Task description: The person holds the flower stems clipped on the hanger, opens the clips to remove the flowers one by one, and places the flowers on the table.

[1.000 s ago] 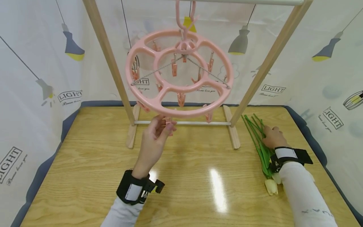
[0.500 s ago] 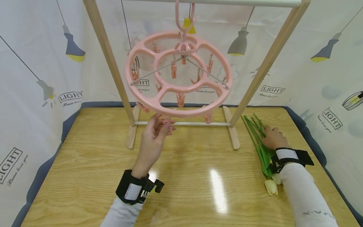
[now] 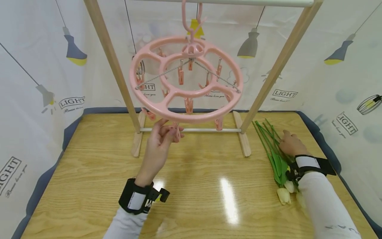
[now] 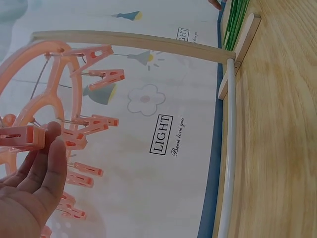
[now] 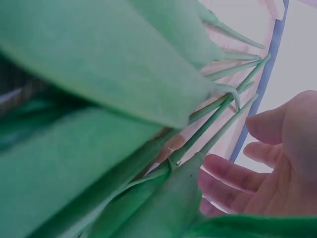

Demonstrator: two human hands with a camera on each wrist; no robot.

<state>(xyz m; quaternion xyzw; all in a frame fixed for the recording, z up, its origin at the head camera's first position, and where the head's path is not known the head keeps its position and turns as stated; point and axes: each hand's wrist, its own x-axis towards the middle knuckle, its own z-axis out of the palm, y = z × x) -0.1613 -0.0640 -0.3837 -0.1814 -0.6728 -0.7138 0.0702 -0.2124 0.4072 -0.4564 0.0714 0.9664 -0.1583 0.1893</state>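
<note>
My left hand (image 3: 156, 147) pinches a pink clothespin (image 3: 177, 135) that hangs at the front rim of a round pink drying hanger (image 3: 197, 117). In the left wrist view, the thumb and fingers of that hand (image 4: 39, 181) are at the clothespin (image 4: 22, 138), with several others dangling behind. On the right, a bunch of white tulips (image 3: 283, 196) lies with its green stems (image 3: 270, 146) toward the back. My right hand (image 3: 293, 144) is beside these stems. The right wrist view has its relaxed fingers (image 5: 233, 173) close to the leaves (image 5: 148, 198), thumb apart, nothing gripped.
The hanger is hooked over the white top bar (image 3: 238, 2) of a wooden stand (image 3: 276, 66), whose feet (image 3: 242, 142) rest on the wooden table (image 3: 197, 186). A lower white rod (image 3: 206, 130) joins its sides. A printed cloth (image 3: 313, 79) surrounds the table's back and sides.
My right hand has shifted slightly right, away from the stems, and the tulips have moved a little. My left hand keeps its pinch on the clothespin, nearly in place.
</note>
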